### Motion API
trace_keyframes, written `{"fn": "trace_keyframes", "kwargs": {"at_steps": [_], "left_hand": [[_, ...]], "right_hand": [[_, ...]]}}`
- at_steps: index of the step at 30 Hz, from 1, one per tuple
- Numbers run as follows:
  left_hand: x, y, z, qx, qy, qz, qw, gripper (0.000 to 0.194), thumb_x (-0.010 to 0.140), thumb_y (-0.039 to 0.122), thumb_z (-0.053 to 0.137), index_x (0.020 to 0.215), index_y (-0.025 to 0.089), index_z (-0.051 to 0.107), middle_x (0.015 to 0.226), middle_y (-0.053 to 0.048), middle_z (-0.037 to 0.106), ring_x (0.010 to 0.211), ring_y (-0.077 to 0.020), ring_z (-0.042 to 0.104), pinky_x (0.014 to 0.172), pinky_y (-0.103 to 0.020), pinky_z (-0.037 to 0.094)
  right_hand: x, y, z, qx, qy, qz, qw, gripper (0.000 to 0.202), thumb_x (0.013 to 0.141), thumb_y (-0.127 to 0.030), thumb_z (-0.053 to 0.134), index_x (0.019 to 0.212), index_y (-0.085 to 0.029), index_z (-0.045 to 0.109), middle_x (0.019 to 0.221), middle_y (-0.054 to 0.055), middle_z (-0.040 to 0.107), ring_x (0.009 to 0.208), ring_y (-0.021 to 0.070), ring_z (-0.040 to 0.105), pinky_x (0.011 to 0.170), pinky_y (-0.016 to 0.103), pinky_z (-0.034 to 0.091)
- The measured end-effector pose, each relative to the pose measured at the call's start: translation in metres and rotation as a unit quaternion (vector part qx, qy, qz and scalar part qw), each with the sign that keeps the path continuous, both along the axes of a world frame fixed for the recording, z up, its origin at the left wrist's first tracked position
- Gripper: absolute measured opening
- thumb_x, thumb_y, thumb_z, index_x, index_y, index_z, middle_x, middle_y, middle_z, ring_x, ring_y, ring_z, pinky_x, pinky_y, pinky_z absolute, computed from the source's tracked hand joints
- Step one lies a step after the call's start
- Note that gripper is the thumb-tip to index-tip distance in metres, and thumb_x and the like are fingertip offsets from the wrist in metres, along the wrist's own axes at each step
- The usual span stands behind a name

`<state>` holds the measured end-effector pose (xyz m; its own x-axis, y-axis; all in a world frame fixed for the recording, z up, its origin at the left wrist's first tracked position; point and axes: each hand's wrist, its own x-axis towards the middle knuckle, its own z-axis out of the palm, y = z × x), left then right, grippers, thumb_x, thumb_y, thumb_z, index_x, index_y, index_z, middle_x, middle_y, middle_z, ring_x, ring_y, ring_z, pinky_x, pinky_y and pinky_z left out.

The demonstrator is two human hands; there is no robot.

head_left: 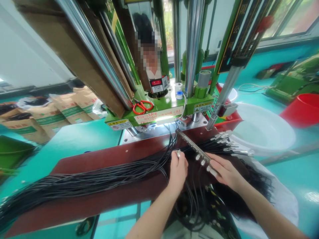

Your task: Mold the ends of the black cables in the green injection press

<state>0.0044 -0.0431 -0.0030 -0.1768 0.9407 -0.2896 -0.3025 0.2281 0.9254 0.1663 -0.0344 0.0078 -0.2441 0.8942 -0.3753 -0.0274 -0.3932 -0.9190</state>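
My left hand (178,169) pinches a small silver connector (178,153) between thumb and fingertips, just above the bundle of black cables. My right hand (225,169) is closed around the near end of a long metal bar (190,142). Several silver connectors (202,162) stick out along the bar's near side, with thin cables hanging below. The bar's far end points at the green press. Under both hands the bundle of black cables (99,176) runs across the dark red tabletop (97,159), its silver-tipped ends (228,144) fanned out on the right.
The green press (159,111) with steel columns stands ahead. Red-handled scissors (143,107) and a blue-and-white tape roll (179,95) lie on its ledge. A white basin (264,129) and red bucket (302,111) are at right, paper sacks (54,116) at left.
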Motion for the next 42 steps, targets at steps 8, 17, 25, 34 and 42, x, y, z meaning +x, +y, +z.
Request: {"fn": "trace_keyframes", "kwargs": {"at_steps": [8, 17, 25, 34, 42], "left_hand": [[-0.005, 0.004, 0.004, -0.012, -0.112, -0.114, 0.987, 0.037, 0.07, 0.052, 0.056, 0.065, 0.017, 0.045, 0.031, 0.01, 0.031, 0.026, -0.0022, 0.019, 0.028, -0.016, 0.014], [-0.008, 0.008, 0.003, -0.037, -0.114, -0.136, 0.983, 0.038, 0.066, 0.047, 0.062, 0.053, 0.015, 0.047, 0.027, 0.008, 0.032, 0.023, -0.0018, 0.021, 0.028, -0.017, 0.013], [-0.008, 0.007, 0.001, -0.026, -0.1, -0.125, 0.987, 0.036, 0.069, 0.044, 0.06, 0.053, 0.014, 0.047, 0.027, 0.007, 0.034, 0.023, -0.0022, 0.023, 0.029, -0.017, 0.013], [-0.008, 0.007, 0.0, -0.022, -0.104, -0.127, 0.986, 0.036, 0.07, 0.044, 0.059, 0.053, 0.015, 0.047, 0.027, 0.008, 0.032, 0.023, -0.0025, 0.022, 0.029, -0.017, 0.014], [-0.009, 0.005, -0.003, -0.014, -0.034, -0.117, 0.992, 0.036, 0.074, 0.046, 0.052, 0.056, 0.016, 0.046, 0.031, 0.008, 0.032, 0.027, -0.0035, 0.024, 0.03, -0.017, 0.016]], "right_hand": [[0.0, -0.001, 0.006, 0.001, -0.001, 0.019, 1.0, 0.055, 0.067, -0.051, 0.065, 0.109, -0.017, 0.058, 0.06, 0.001, 0.055, 0.039, 0.004, 0.033, 0.031, 0.015, 0.019], [0.002, -0.002, 0.004, 0.009, -0.022, 0.017, 1.0, 0.056, 0.068, -0.051, 0.064, 0.112, -0.017, 0.058, 0.069, 0.004, 0.058, 0.042, 0.0049, 0.036, 0.032, 0.015, 0.023], [0.003, -0.002, 0.005, 0.01, 0.002, 0.035, 0.999, 0.052, 0.072, -0.045, 0.063, 0.114, -0.016, 0.057, 0.059, 0.001, 0.056, 0.039, 0.0028, 0.032, 0.03, 0.014, 0.02], [0.005, -0.001, -0.004, 0.041, -0.023, 0.054, 0.997, 0.05, 0.076, -0.047, 0.058, 0.116, -0.018, 0.056, 0.07, 0.004, 0.059, 0.045, 0.0066, 0.042, 0.035, 0.016, 0.029], [0.007, 0.004, -0.004, 0.122, -0.068, 0.123, 0.983, 0.049, 0.078, -0.046, 0.054, 0.119, -0.019, 0.055, 0.066, 0.004, 0.057, 0.055, 0.013, 0.049, 0.042, 0.021, 0.039]]}}
